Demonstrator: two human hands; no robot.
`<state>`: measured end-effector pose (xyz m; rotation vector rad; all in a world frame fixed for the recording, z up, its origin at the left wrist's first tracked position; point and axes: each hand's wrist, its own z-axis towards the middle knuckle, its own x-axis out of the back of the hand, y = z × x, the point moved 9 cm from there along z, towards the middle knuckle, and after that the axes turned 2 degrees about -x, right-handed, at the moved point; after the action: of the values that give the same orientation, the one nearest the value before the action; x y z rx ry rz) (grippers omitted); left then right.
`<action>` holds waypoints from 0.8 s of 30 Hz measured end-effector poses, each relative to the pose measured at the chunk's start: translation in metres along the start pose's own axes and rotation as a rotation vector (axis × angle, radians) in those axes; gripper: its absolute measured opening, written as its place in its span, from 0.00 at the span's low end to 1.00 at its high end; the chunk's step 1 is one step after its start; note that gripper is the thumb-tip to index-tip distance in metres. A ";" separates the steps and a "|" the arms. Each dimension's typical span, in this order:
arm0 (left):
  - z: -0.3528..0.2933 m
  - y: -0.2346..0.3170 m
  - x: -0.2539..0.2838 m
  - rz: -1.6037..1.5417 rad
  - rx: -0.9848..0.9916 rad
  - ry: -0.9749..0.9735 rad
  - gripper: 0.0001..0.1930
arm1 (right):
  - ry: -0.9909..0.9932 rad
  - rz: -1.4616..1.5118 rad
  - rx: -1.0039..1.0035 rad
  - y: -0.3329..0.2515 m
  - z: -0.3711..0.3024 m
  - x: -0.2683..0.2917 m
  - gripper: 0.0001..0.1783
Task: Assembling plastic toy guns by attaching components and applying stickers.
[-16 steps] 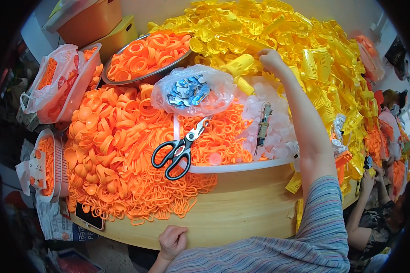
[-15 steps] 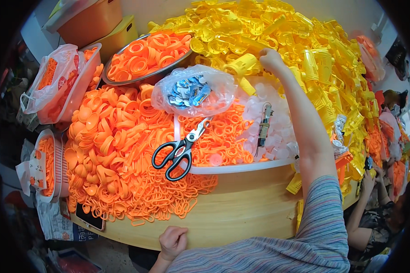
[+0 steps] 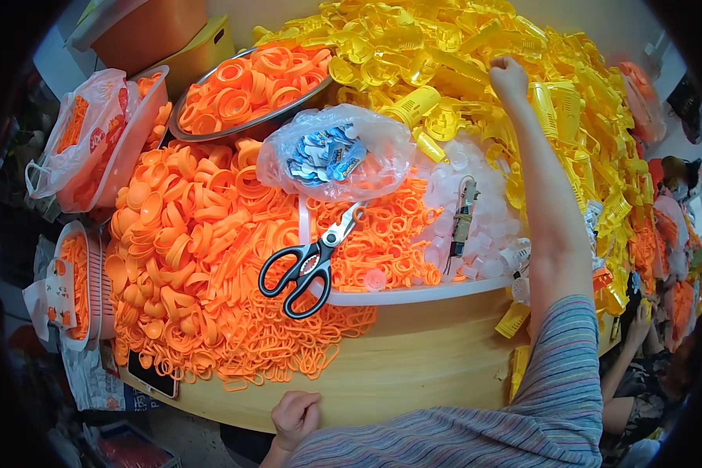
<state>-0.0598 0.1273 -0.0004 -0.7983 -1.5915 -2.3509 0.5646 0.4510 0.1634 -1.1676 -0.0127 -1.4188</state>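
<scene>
My right hand [image 3: 509, 80] is stretched far out over the heap of yellow plastic parts [image 3: 558, 140]. Its fingers are curled closed, and whatever they may hold is hidden. At the near table edge my left hand [image 3: 295, 417] rests in a loose fist with nothing showing in it. Between the hands stands a white-rimmed tray [image 3: 413, 294] with small orange clips [image 3: 366, 249] and translucent white caps [image 3: 483, 226]. Black-handled scissors [image 3: 308, 265] lie across its left edge. A clear bag [image 3: 390, 144] of blue printed pieces sits at its back.
Orange spoon-like parts and rings [image 3: 179, 234] cover the table's left. A metal bowl [image 3: 292, 109] of orange rings stands behind. A small tool-like object [image 3: 462, 222] lies on the caps. A phone [image 3: 154, 378] lies at the left edge. Another person's arm [image 3: 632, 351] works at the right.
My right hand has moved right and farther away across the yellow heap, still closed. The view has shifted slightly. My left hand stays where it was.
</scene>
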 end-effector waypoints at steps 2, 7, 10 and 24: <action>-0.001 -0.001 0.001 -0.008 0.029 0.011 0.09 | -0.091 -0.267 -0.020 0.003 -0.013 -0.002 0.18; 0.000 -0.001 -0.001 -0.018 0.019 0.007 0.09 | -0.352 -0.727 -0.013 0.013 -0.029 -0.014 0.24; -0.003 -0.001 0.002 -0.003 0.033 0.020 0.09 | -0.436 -0.809 -0.035 -0.020 -0.062 -0.023 0.23; -0.002 0.003 -0.002 -0.033 -0.017 0.000 0.08 | -0.035 -0.036 0.353 -0.112 -0.074 -0.005 0.12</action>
<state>-0.0577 0.1238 0.0004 -0.7814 -1.5982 -2.3903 0.4337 0.4381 0.1919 -0.9026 -0.2987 -1.3607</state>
